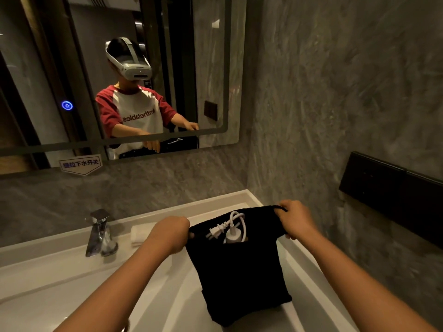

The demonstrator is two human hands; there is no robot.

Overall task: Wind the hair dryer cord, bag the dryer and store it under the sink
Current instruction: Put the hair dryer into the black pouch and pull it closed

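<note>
Right now both hands hold a black fabric bag [237, 279] by its open mouth, one at each side, above the white sink counter [60, 279]. The left hand [171, 233] is closed in a fist on the left edge of the opening, knuckles turned toward the camera, so the fingers themselves are hidden. The right hand [293, 218] pinches the right edge, with a black drawstring loop [279, 208] showing just past its thumb. Between the two hands the mouth of the bag is stretched wide, and the white hair dryer [233, 237] sits inside it; only a rounded white end shows above the fabric. A white cord [239, 220] arcs up out of that end, and its two-pronged plug [215, 232] lies just to the left-hand side of it, within the opening. The rest of the bag hangs down below the hands, its bottom corner resting on or very near the counter's inner slope; contact cannot be judged. Beyond the left hand lies a small folded white towel [139, 234], and further left of that stands a chrome faucet [98, 233]. A mirror [211, 68] on the wall ahead of the hands reflects the person holding the bag. Beyond the right hand a dark wall panel [388, 190] is mounted on the grey stone wall.
</note>
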